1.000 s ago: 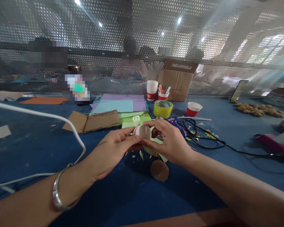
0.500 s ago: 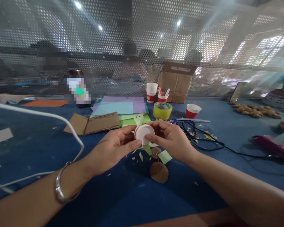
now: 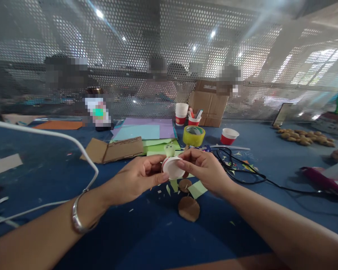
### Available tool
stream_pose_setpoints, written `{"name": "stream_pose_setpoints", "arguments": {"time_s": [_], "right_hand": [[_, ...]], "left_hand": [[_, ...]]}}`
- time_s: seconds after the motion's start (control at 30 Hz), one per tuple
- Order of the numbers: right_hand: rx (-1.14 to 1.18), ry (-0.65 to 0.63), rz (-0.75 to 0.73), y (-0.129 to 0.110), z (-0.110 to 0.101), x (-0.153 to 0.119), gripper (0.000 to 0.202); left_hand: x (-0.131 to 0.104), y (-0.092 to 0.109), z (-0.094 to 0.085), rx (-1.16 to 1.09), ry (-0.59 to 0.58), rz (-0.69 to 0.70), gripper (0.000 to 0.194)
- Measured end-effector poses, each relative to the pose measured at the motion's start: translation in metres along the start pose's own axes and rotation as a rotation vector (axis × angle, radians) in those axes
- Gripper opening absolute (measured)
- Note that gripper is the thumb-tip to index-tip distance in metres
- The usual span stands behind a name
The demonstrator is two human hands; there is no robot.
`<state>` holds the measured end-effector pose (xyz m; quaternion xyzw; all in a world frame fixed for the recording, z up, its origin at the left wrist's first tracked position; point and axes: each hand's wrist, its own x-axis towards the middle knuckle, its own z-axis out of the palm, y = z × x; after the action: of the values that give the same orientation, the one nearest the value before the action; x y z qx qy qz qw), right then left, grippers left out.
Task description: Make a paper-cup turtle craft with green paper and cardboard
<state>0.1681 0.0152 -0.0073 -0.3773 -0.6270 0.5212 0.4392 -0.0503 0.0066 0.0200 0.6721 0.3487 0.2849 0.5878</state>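
Paper cup [image 3: 174, 168] held between both hands above the littered table, white round end toward the person.
Left hand [image 3: 138, 178] pinches one side, right hand [image 3: 207, 169] the other, thumb on the rim. Green face cutout [image 3: 169, 150] made, upright behind; attachment unclear. Cardboard discs [image 3: 189, 209] cut, lying loose. Versus a second ago: cup turned, smaller disc uncovered.
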Motion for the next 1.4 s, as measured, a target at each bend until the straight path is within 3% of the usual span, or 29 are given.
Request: {"name": "stream_pose_setpoints", "arguments": {"time_s": [0.13, 0.47, 0.6, 0.9, 1.0, 1.1, 1.2, 1.33, 1.4], "right_hand": [[0.063, -0.024, 0.061, 0.000, 0.001, -0.001, 0.036], [0.169, -0.028, 0.108, 0.003, -0.003, -0.001, 0.040], [0.150, -0.016, 0.154, 0.005, -0.003, 0.002, 0.041], [0.143, -0.079, 0.214, 0.012, -0.004, 0.005, 0.037], [0.012, -0.044, 0.159, 0.009, -0.009, 0.006, 0.034], [-0.239, 0.045, 0.065, 0.000, -0.019, 0.008, 0.025], [-0.578, -0.064, 0.027, -0.010, -0.030, 0.007, 0.016], [-0.887, -0.349, 0.050, -0.020, -0.037, 0.003, 0.006], [-0.950, -0.389, 0.054, -0.023, -0.040, 0.003, 0.004]], "left_hand": [[0.000, 0.000, -0.002, -0.022, -0.024, -0.005, 0.021], [0.009, -0.004, 0.006, -0.136, 0.026, -0.056, 0.030], [0.016, -0.006, 0.013, 0.036, 0.163, -0.080, 0.027], [0.016, -0.005, 0.013, 0.242, 0.178, -0.047, 0.028], [0.017, -0.010, 0.009, 0.190, 0.263, -0.067, 0.024], [0.019, -0.016, 0.001, -0.021, 0.472, -0.114, 0.027], [0.017, -0.017, -0.007, -0.201, 0.639, -0.170, 0.031], [0.010, -0.013, -0.009, -0.266, 0.529, -0.260, 0.036], [0.007, -0.012, -0.007, -0.257, 0.462, -0.264, 0.035]]}}
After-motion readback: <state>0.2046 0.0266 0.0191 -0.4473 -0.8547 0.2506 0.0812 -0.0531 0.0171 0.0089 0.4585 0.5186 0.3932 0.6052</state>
